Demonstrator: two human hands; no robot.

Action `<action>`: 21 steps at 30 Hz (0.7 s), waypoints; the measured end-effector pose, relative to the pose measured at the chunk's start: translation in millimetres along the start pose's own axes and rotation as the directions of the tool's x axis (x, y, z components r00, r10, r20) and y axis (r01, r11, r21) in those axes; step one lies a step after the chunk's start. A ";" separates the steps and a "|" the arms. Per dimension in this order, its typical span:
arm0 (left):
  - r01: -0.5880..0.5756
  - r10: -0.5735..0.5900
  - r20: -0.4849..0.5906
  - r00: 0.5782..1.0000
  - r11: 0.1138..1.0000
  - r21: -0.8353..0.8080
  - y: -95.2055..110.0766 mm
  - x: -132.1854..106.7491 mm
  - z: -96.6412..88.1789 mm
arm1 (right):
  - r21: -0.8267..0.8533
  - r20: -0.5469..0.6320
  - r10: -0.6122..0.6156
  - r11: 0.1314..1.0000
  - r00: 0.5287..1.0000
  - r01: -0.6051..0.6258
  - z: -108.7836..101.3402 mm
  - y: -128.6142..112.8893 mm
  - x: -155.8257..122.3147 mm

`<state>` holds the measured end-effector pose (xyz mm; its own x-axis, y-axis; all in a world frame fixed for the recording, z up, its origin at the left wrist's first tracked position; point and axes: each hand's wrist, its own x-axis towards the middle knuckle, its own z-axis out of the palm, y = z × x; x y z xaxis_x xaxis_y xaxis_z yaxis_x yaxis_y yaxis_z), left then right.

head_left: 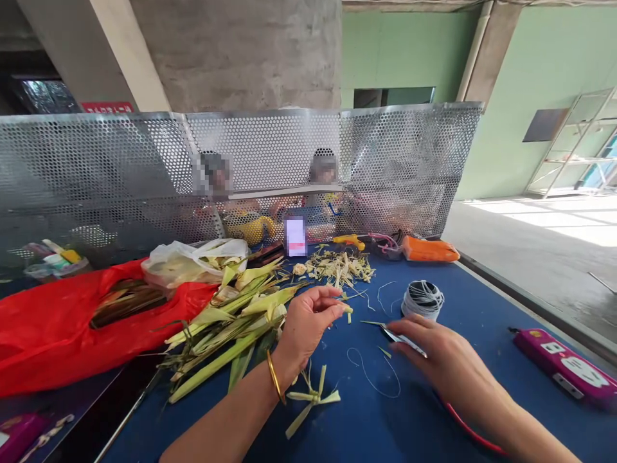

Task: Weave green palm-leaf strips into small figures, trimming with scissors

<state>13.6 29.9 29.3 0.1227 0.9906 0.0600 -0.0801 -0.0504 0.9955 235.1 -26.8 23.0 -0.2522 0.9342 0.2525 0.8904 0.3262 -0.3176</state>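
My left hand [308, 328], a gold bangle at its wrist, pinches a small folded piece of pale green husk [348, 311] between thumb and fingers. In my right hand [446, 354] is a slim silver metal tool [402, 339]; tweezers or snips, I cannot tell which. A thin green strip [372, 323] lies at its tip. Below my left hand, a knotted husk piece [314, 397] with several arms rests on the blue table [366, 431]. Loose white thread [380, 386] curls between my hands. A spool of grey-white string [423, 299] stands just beyond my right hand.
Corn-husk leaves [231, 328] are heaped left, beside a red plastic bag [72, 328]. Husk scraps [340, 267] and a lit phone [295, 236] sit farther back. An orange packet [429, 249] and purple case [563, 363] lie right. A perforated metal screen [270, 148] borders the table; people sit behind.
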 end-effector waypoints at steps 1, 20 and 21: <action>-0.010 0.010 0.020 1.000 1.000 0.016 -0.8 -0.6 1.1 | 0.129 -0.014 -0.011 0.992 1.000 0.012 1.9 -7.6 6.4; -0.041 0.045 -0.016 0.999 0.985 0.170 -6.2 -0.3 -1.3 | 0.785 -0.089 0.241 0.615 0.967 -0.081 43.1 -41.8 52.9; -0.047 0.053 -0.028 0.998 0.983 0.179 -7.1 -1.0 -0.5 | 0.782 -0.106 0.246 0.619 0.963 -0.072 44.2 -41.8 51.6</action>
<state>13.5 29.4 22.1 0.0904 0.9898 0.1102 0.0928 -0.1186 0.9886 168.1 14.2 8.9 0.0167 0.9650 0.2618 0.2733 0.2475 -0.9296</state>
